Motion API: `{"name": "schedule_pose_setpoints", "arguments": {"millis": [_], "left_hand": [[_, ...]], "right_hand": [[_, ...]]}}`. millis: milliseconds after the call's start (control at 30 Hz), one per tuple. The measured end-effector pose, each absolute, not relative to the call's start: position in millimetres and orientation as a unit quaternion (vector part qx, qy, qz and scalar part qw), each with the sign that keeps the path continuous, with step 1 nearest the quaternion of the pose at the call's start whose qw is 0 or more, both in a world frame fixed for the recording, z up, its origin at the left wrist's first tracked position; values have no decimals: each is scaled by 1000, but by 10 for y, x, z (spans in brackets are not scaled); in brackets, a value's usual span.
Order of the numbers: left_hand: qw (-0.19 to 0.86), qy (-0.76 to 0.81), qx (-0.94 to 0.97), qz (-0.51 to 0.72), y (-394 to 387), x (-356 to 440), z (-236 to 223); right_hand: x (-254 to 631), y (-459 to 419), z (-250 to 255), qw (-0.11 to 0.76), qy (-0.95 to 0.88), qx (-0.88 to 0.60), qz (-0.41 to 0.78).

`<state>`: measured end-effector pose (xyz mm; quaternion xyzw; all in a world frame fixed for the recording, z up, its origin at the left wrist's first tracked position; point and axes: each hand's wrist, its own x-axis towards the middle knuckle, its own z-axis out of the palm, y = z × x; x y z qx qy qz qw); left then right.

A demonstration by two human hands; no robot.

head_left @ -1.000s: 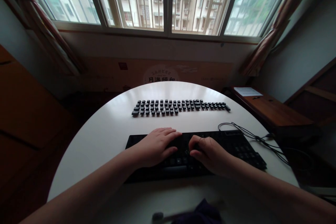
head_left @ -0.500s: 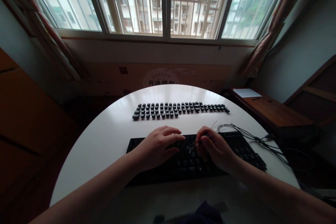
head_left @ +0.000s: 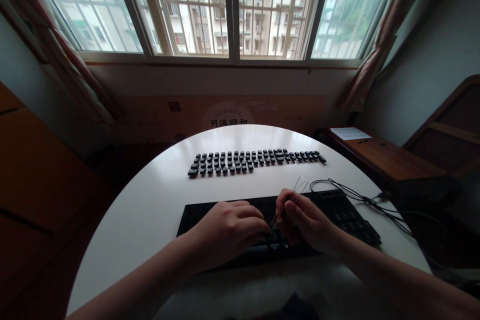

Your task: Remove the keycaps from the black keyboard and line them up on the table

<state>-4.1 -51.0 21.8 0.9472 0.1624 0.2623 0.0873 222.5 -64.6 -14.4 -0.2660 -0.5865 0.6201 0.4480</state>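
A black computer keyboard (head_left: pixel 347 220) lies on the white table with several keycaps gone from its left and middle part. Over its middle, my right hand (head_left: pixel 303 215) is closed around a wire keycap puller (head_left: pixel 301 184); wire loops stick out above the fist and below it. My left hand (head_left: pixel 234 225) is curled over the keyboard, fingertips drawn together at the puller's lower end. What those fingertips pinch, if anything, is hidden. Beyond the keyboard, loose black keycaps (head_left: pixel 280 158) stand in neat rows.
The round white table (head_left: pixel 131 220) curves away toward a window. A bundled black cable (head_left: pixel 369 201) lies at the right, running past the table's edge. A wooden side table (head_left: pixel 397 165) with a paper sheet (head_left: pixel 350 133) stands at the far right.
My left hand has moved right and down to the puller's lower end, its spread fingers now curled in. The puller has tilted in my right hand, which has stayed nearly in place.
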Motion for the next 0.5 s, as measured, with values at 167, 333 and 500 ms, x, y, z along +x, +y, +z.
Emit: {"name": "schedule_pose_setpoints", "arguments": {"millis": [167,333,500], "left_hand": [[64,176,951,247,-545,-12,248],[68,192,943,265,-569,0,269],[68,218,925,305,-534,-73,311]], "right_hand": [[2228,-632,-146,449,-585,-267,621],[2268,-608,-117,464,-579,-283,609],[2347,-571,-60,484,-571,-335,572]]}}
